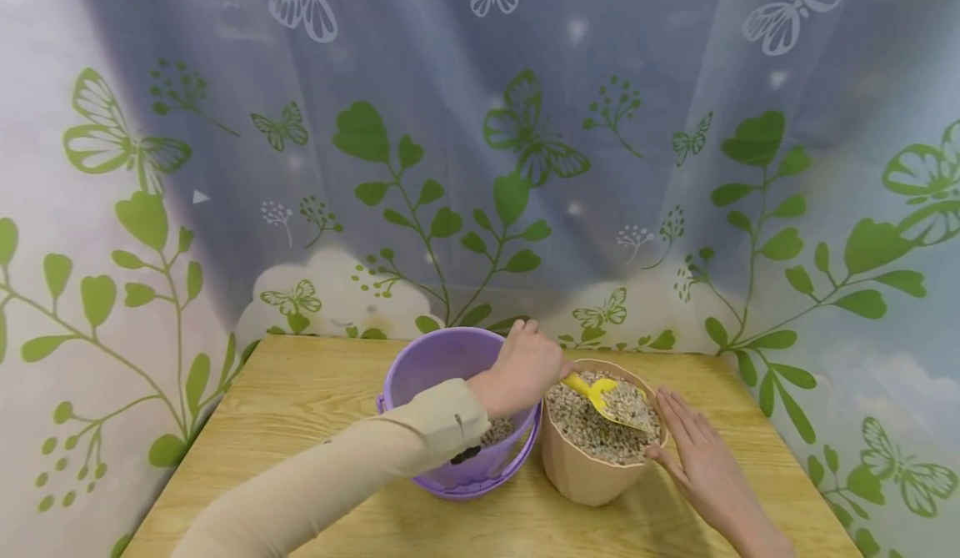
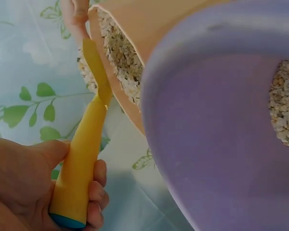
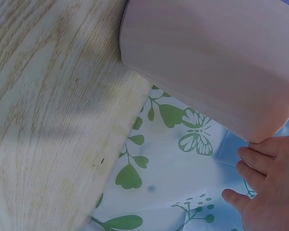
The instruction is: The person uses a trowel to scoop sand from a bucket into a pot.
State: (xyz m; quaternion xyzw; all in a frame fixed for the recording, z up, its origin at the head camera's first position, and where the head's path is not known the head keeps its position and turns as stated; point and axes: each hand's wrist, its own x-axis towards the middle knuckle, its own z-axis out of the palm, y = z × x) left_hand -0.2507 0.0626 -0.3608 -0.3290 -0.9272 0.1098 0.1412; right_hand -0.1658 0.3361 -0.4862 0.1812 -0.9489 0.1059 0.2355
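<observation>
My left hand [image 1: 525, 370] grips the handle of a yellow toy shovel [image 1: 592, 393], fingers curled round it in the left wrist view. The shovel's blade, heaped with gravel, lies over the gravel-filled peach plant pot [image 1: 588, 475], whose gravel [image 1: 573, 424] reaches close to the rim. My left forearm crosses above a purple bucket [image 1: 427, 366] that has gravel [image 2: 285, 101] at its bottom. On the pot's right side, my right hand [image 1: 697, 462] rests its extended fingers at the rim. The handle's end has a teal cap [image 2: 67, 221].
Bucket and pot stand side by side on a wooden table [image 1: 315, 391]. The bucket's purple handle [image 1: 517, 462] hangs down at its front. Behind the table and at both sides hangs a curtain [image 1: 450, 233] printed with butterflies and leaves.
</observation>
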